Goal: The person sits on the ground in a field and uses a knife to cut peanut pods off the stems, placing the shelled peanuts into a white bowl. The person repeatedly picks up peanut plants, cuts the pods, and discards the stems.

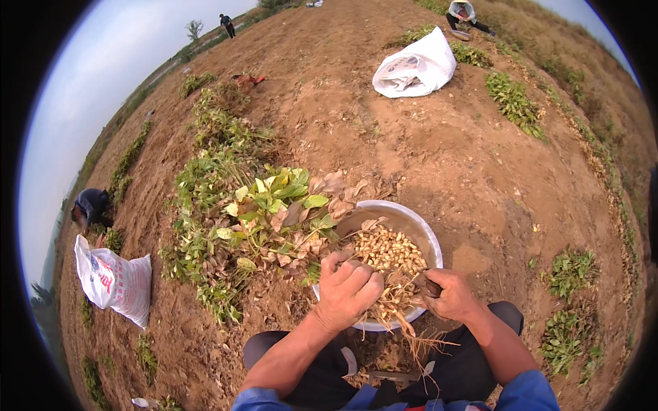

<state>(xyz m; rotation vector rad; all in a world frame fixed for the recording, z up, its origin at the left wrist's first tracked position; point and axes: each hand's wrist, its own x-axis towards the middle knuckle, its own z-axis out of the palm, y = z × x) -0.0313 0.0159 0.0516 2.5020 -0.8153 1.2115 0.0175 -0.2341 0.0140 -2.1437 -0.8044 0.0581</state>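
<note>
A round metal basin (436, 241) stands on the soil before me, part filled with peanuts in their shells (388, 249). My left hand (350, 287) is closed around the stems of an uprooted peanut plant (288, 205), whose green and brown leaves spread to the left. Its stringy roots (411, 326) hang over the basin's near rim. At the right rim my right hand (446, 294) has its fingers closed on a small dark object (433, 288), partly hidden, whose kind I cannot tell, close against the roots.
Pulled peanut plants (216, 149) lie heaped at the left. A full white woven sack (115, 282) stands far left, near a bent-over person (91, 208). Another white sack (419, 67) lies ahead. Two more people (226, 25) are farther off, one crouching at the upper right (462, 15).
</note>
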